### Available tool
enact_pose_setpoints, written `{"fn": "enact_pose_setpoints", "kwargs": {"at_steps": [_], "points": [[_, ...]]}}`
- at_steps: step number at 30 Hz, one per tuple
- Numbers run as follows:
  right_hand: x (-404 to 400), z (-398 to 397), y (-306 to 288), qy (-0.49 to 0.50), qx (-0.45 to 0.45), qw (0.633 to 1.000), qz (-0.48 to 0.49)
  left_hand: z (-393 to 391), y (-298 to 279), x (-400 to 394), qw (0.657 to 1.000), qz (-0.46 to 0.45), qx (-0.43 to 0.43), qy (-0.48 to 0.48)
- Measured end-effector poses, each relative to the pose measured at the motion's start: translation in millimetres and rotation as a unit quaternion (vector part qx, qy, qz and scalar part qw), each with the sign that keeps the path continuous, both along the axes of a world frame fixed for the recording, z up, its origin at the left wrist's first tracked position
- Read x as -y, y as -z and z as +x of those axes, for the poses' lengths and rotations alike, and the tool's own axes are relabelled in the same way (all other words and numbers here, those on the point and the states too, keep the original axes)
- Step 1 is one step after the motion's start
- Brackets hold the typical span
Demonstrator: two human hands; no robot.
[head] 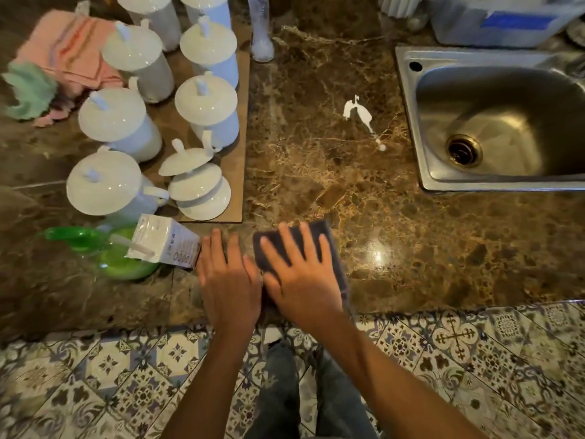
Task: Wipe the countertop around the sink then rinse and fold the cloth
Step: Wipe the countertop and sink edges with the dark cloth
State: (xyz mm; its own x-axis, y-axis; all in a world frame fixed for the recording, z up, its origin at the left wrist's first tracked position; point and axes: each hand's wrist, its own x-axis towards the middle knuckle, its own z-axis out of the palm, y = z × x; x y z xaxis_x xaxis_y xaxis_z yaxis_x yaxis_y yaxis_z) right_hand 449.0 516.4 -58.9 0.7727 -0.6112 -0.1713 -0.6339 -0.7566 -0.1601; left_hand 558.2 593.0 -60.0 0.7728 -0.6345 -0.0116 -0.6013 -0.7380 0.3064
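A dark grey folded cloth point(332, 248) lies flat on the brown marble countertop point(411, 242) near its front edge. My right hand point(300, 270) presses on top of the cloth with fingers spread. Touching it on the left, my left hand point(229, 280) rests flat on the bare counter, empty. A white spill point(359, 114) streaks the counter farther back, just left of the steel sink point(408, 122). The sink basin is dry-looking, with a brass drain point(463, 150).
Several white lidded mugs point(120, 122) stand on a cardboard sheet point(240, 172) at left. A small carton point(164, 240) and a green bowl point(123, 264) sit beside my left hand. Pink and green cloths point(63, 52) lie at far left. A grey plastic bin point(500, 23) stands behind the sink.
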Motion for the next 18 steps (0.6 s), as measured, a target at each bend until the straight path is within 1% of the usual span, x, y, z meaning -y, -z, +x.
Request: {"fn": "enact_pose_setpoints", "kwargs": {"at_steps": [2, 4, 7, 9, 11, 12, 14, 18], "points": [[-8.6, -28.4, -3.8, -0.05, -0.024, 0.998, 0.019, 0.7, 0.2, -0.7, 1.0, -0.005, -0.002, -0.004], [3.7, -56.8, -6.7, -0.039, -0.044, 0.998, 0.027, 1.4, 0.8, -1.4, 1.0, -0.013, -0.011, -0.009], [43.1, -61.8, -2.9, 0.052, -0.065, 0.996, -0.011, 4.0, 1.3, -2.4, 0.999, -0.026, -0.022, -0.016], [67.6, -31.9, 0.5, 0.129, -0.051, 0.99, -0.036, 4.1, 2.3, -2.9, 0.998, -0.044, -0.032, -0.022], [81.4, 12.1, 4.6, 0.164, -0.03, 0.985, -0.045, 3.5, 4.1, -1.6, 0.996, -0.068, -0.045, -0.035], [81.1, 32.2, 5.8, 0.161, -0.024, 0.986, -0.041, 3.0, 5.6, -0.8, 0.995, -0.079, -0.05, -0.045], [62.3, 55.5, 8.6, 0.114, -0.015, 0.993, -0.031, 2.4, 7.6, -0.7, 0.992, -0.098, -0.062, -0.057], [-9.8, 38.3, 4.3, -0.005, 0.01, 1.0, 0.006, 3.3, 10.7, -4.3, 0.986, -0.14, -0.081, -0.047]]}}
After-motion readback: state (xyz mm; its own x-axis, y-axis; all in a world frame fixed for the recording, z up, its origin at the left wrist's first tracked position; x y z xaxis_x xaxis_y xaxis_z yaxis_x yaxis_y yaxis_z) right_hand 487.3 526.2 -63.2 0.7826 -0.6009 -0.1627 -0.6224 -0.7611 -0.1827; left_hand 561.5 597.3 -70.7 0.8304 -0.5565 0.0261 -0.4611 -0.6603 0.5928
